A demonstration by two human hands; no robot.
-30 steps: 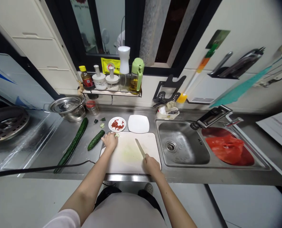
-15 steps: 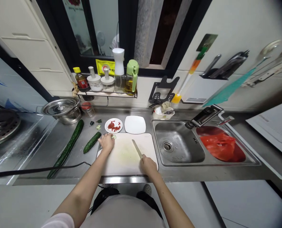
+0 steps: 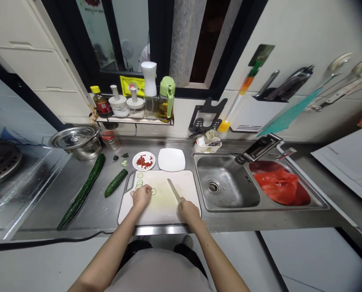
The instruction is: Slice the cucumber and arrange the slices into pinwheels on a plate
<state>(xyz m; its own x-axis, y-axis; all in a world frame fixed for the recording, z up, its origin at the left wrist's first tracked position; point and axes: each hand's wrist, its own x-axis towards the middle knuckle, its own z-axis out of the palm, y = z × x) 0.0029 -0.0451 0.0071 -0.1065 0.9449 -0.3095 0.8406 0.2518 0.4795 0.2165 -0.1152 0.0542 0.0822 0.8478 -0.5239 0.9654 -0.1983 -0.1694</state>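
Note:
My right hand [image 3: 188,211] is wrapped round the handle of a kitchen knife [image 3: 174,190], whose blade points up and left over the white cutting board [image 3: 169,217]. At the board's left half my left hand [image 3: 142,197] has its fingers pinched at a thin cucumber slice [image 3: 153,191]. Just behind that hand a row of overlapping cucumber slices [image 3: 139,183] lies on the board, partly covered by the fingers. A shorter piece of cucumber [image 3: 116,183] rests on the counter left of the board. Farther left is a long whole cucumber [image 3: 82,194].
Behind the board stand a plate of chopped red pieces [image 3: 143,161] and a white plate [image 3: 171,159]. Cucumber scraps [image 3: 124,163] lie beside them. To the right is the sink [image 3: 229,182], with a red bag [image 3: 276,185] in its second basin. A lidded steel pot [image 3: 77,140] stands back left.
My left hand has moved right and nearer from the board's upper left edge, uncovering the row of slices, with one slice at its fingertips. The knife has stayed about where it was.

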